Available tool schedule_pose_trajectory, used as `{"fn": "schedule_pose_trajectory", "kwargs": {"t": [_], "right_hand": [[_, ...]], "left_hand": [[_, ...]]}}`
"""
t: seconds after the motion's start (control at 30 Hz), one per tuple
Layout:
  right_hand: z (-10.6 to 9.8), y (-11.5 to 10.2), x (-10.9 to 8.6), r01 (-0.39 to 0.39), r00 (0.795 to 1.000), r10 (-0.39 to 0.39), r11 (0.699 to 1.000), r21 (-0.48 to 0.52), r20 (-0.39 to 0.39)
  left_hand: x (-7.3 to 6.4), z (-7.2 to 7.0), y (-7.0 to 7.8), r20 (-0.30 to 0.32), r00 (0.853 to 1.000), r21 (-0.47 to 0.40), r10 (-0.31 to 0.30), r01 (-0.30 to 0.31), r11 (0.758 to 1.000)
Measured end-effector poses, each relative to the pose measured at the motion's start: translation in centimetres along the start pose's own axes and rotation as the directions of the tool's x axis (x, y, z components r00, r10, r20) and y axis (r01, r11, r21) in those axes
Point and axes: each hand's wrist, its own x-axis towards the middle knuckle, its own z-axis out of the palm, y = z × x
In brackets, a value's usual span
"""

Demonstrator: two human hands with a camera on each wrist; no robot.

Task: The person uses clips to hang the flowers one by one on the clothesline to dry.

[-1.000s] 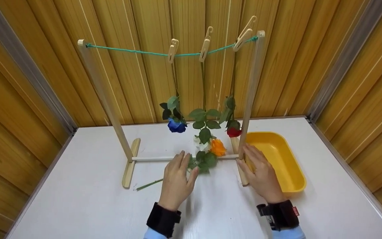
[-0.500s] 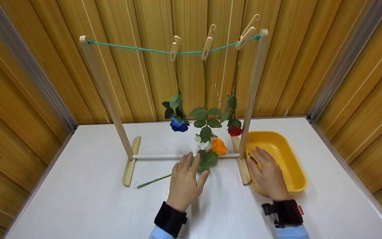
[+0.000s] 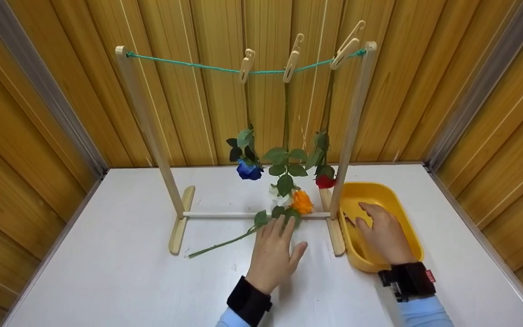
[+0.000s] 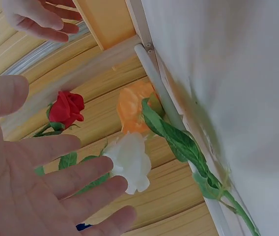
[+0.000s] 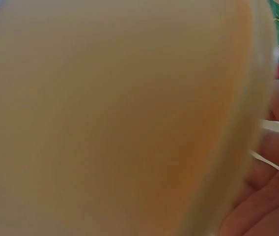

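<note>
My left hand [image 3: 274, 254] is held with straight, spread fingers over the leaves of an orange rose [image 3: 302, 202]; whether it touches them cannot be told. That rose lies with its bloom by the rack's bottom bar and its green stem [image 3: 220, 245] slanting left on the table. My right hand [image 3: 385, 234] is over a yellow basin [image 3: 413, 222], fingers loosely bent, nothing visible in them. A small brown item [image 3: 348, 220] shows at the basin's left side. In the left wrist view, the left palm [image 4: 12, 196] faces the white rose [image 4: 129, 162], apparently without gripping it.
A wooden rack [image 3: 166, 175] carries a green cord [image 3: 184, 63]. Clothespins [image 3: 291, 66] hold a blue rose [image 3: 249, 170], the white rose and a red rose [image 3: 325, 181] upside down. The rack's right foot [image 3: 336, 238] stands beside the basin. Wood-patterned walls enclose the white table [image 3: 107, 254].
Both hands have moved right. My right hand went from beside the rack's right post to over the basin. More of the orange rose's stem shows as my left hand shifted off it.
</note>
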Motion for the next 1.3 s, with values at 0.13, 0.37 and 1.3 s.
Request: {"fn": "schedule_pose_trajectory", "kwargs": {"t": [0.13, 0.37, 1.3], "right_hand": [[-0.7, 0.1, 1.1, 0.057, 0.997, -0.055, 0.997, -0.053, 0.045], [-1.4, -0.5, 3.1, 0.109, 0.974, -0.080, 0.986, -0.126, 0.212], [0.0, 0.3, 7.7, 0.297, 0.790, -0.078, 0.917, -0.267, 0.609]], "left_hand": [[0.4, 0.1, 1.1, -0.001, 0.999, 0.011, 0.048, -0.048, 0.999], [1.2, 0.3, 2.7, 0.007, 0.989, 0.047, 0.149, -0.149, 0.988], [3.0, 3.9, 5.6, 0.085, 0.969, 0.126, 0.234, -0.243, 0.962]]}}
